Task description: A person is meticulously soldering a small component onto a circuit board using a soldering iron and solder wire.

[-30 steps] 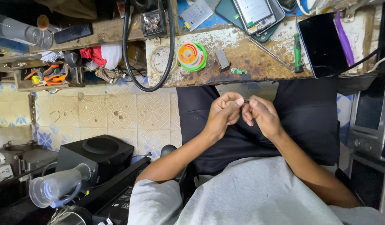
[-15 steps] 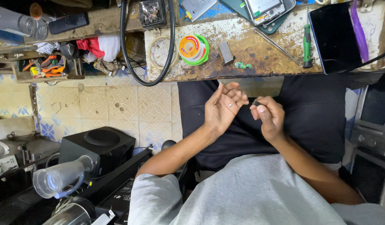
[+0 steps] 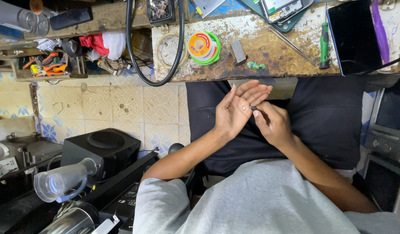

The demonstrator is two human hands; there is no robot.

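Half a second ago the two hands were a little apart, the left one raised with its fingers spread; now they have come together over the lap, and a second ago both were bunched into loose fists touching each other. The left hand (image 3: 235,112) lies flat and open, palm turned up, fingers straight and close together, pointing toward one o'clock at the bench edge. On that palm, just below the base of the fingers, sits a tiny pale part (image 3: 244,108), too small to tell what it is. The right hand (image 3: 271,123) is curled, thumb and forefinger pinched tight on a thin dark tool (image 3: 256,110). Its tip points toward nine o'clock and reaches the speck, touching it or just beside it; I cannot tell which. The right wrist bends inward, its forearm running down toward five o'clock; the left forearm slopes toward seven o'clock.

Above the hands, at twelve o'clock, is the worn workbench (image 3: 269,52). On it lie a spool of solder wire (image 3: 202,45) at eleven o'clock, a green-handled screwdriver (image 3: 324,45) at one o'clock, and a dark tablet (image 3: 354,37) beside that. A black cable (image 3: 153,73) loops over the bench edge at ten o'clock.
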